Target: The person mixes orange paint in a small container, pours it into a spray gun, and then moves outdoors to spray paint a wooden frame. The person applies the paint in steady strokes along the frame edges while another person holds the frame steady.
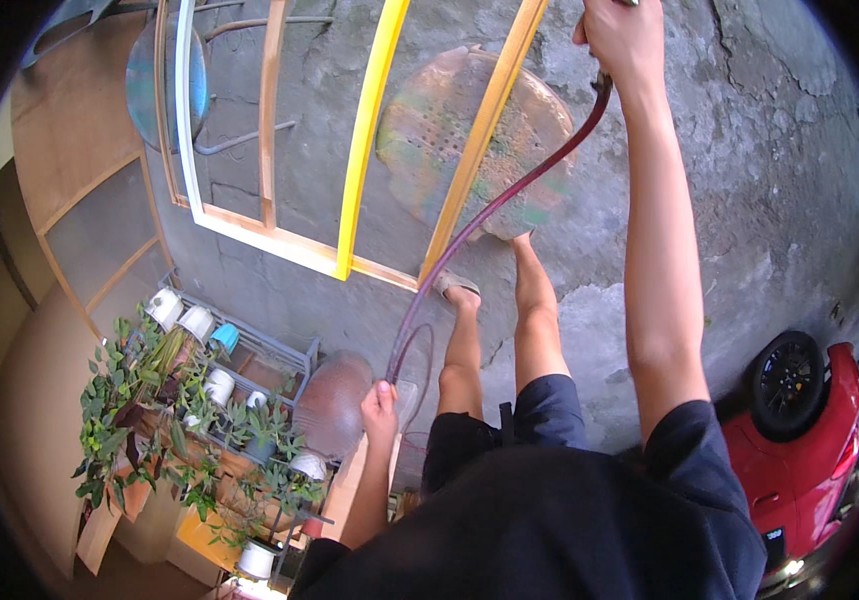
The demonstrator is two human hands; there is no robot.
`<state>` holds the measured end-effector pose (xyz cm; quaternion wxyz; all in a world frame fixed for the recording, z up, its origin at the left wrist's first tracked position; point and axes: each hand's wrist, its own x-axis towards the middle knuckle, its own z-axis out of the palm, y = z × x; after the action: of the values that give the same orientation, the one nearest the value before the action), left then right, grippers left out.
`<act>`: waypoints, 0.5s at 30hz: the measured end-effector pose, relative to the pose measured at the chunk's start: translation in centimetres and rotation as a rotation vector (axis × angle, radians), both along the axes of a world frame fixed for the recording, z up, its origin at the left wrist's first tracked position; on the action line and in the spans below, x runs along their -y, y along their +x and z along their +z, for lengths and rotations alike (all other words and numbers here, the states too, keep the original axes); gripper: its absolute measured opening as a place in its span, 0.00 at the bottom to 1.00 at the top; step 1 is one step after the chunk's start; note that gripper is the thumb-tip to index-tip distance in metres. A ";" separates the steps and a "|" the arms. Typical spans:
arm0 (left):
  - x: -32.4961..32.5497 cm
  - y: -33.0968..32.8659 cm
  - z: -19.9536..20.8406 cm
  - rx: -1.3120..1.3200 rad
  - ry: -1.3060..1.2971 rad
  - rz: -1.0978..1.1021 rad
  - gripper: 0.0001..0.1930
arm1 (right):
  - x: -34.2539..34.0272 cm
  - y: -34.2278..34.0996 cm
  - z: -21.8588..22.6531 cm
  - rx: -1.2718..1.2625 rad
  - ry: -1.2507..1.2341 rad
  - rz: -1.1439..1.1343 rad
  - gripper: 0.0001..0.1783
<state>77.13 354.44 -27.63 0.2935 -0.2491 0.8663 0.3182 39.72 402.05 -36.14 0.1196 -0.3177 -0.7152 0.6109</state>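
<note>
In my right hand [628, 45], raised at the top edge, the fingers are closed around a hose-fed tool. Only a bit of metal and a dark fitting show; the rest is hidden or out of view. A dark red hose [510, 190] runs from that fitting in a long curve down to my left hand [380, 405], which grips it. Ahead of me stands a wooden frame with slats: one yellow slat [365, 140], one white slat [185, 110], and bare wood slats [270, 110] beside them. Yellow also covers part of the bottom rail [280, 245].
A round, paint-stained board [430, 130] lies on the cracked concrete floor [750, 200] behind the frame. Several potted plants [195, 320] crowd a rack at the left. A wooden panel [80, 140] leans at far left. A red car [795, 450] is parked at the right.
</note>
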 end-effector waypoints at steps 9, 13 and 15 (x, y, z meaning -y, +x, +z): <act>2.5 -0.8 -0.9 -0.035 0.112 0.117 0.07 | 0.9 14.3 3.4 0.191 -0.101 0.193 0.15; 2.8 -2.0 -1.2 -0.060 0.054 0.006 0.05 | 1.7 16.0 4.7 0.240 -0.031 0.208 0.16; 3.2 -1.8 -1.4 -0.035 0.065 0.084 0.05 | 2.0 16.8 5.6 0.236 0.004 0.230 0.15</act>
<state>75.30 351.22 -29.00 0.2725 -0.2697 0.8495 0.3625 56.49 400.01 -30.53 -0.0354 -0.3032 -0.7573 0.5774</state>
